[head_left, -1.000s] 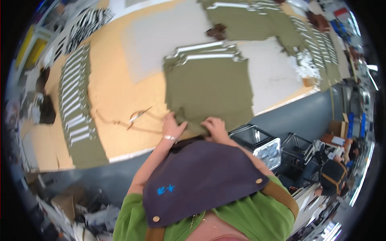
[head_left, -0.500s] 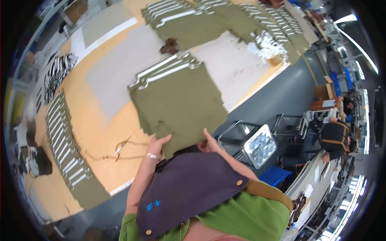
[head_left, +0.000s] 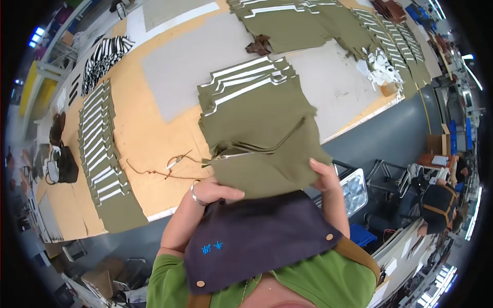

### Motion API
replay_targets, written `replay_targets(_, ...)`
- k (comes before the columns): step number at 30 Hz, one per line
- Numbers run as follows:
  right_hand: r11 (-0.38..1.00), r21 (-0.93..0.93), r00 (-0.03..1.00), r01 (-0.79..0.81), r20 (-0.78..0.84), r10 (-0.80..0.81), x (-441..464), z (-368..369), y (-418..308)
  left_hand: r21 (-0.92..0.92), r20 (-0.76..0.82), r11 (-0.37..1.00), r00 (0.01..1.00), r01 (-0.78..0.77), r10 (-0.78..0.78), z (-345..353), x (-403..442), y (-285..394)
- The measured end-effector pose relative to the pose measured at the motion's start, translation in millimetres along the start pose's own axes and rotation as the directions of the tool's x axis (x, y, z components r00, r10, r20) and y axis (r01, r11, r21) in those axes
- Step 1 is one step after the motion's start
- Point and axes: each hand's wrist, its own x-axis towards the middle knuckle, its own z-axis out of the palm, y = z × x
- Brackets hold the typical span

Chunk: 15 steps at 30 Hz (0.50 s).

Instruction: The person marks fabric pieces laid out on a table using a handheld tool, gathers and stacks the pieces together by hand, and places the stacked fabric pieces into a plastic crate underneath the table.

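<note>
An olive-green fabric panel (head_left: 272,177) is stretched between my two hands at the table's near edge, in front of my dark apron. My left hand (head_left: 218,191) pinches its near left corner, thumb on top. At the right edge, my right hand (head_left: 324,175) grips the cloth, thumb also on top. The panel is bent up, with creases across its middle. Beyond it lie overlapping olive panels (head_left: 246,113) with white strips along their far edges. How many layers my fingers hold is hidden.
Left on the table is a fanned row of white-striped olive pieces (head_left: 97,149), with a black-and-white striped pile (head_left: 105,59) behind. A tangled brown cord (head_left: 149,173) lies near my left hand. White scraps (head_left: 382,69) sit far right; a metal-framed stool (head_left: 354,192) stands beside the table.
The near part of the fabric, flat before, is now lifted and folded toward me, with creases across it. More white strips show in the layers beyond. The view has shifted.
</note>
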Motion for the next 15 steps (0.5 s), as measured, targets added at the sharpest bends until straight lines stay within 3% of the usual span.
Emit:
replay_targets(1, 1.0, -0.011, 0.997, 0.015, 0.07, -0.014, -10.0, 4.8, -15.4, -0.044, 0.084, 0.999, 0.996, 0.02, -0.016, -2.5, -5.0, 7.2)
replay_targets(2, 0.999, -0.021, 0.989, 0.038, 0.144, -0.035, -14.0, 11.2, -27.2, -0.027, 0.044, 0.998, 0.998, -0.051, 0.052, 1.8, -8.3, 12.7)
replay_targets(4, 0.918, -0.104, 0.918, 0.382, 0.159, -0.364, 11.9, 31.8, -46.6, 0.04, -0.016, 0.973, 0.974, -0.226, 0.227, 5.8, 0.0, 33.0)
replay_targets(6, 0.944, -0.149, 0.947, 0.295, 0.173, -0.269, 55.8, 33.6, -87.2, 0.034, -0.121, 0.99, 0.983, -0.137, 0.141, -19.7, 16.9, 69.6)
replay_targets(8, 0.882, -0.162, 0.895, 0.442, 0.139, -0.423, 72.2, 57.1, -103.5, 0.153, -0.041, 0.911, 0.918, -0.383, 0.394, -21.5, 27.8, 92.4)
replay_targets(11, 0.811, 0.05, 0.692, 0.584, 0.492, -0.528, 69.0, 58.5, -106.9, 0.148, 0.007, 0.872, 0.882, -0.467, 0.471, -5.4, 19.4, 97.3)
replay_targets(14, 0.853, -0.102, 0.849, 0.512, 0.213, -0.484, 75.9, 26.5, -62.8, 0.204, -0.254, 0.952, 0.927, -0.227, 0.275, -16.7, 25.5, 51.1)
replay_targets(15, 0.904, -0.128, 0.913, 0.408, 0.071, -0.402, 78.7, 18.4, -44.7, 0.186, -0.277, 0.971, 0.94, -0.149, 0.198, -27.8, 32.3, 28.3)
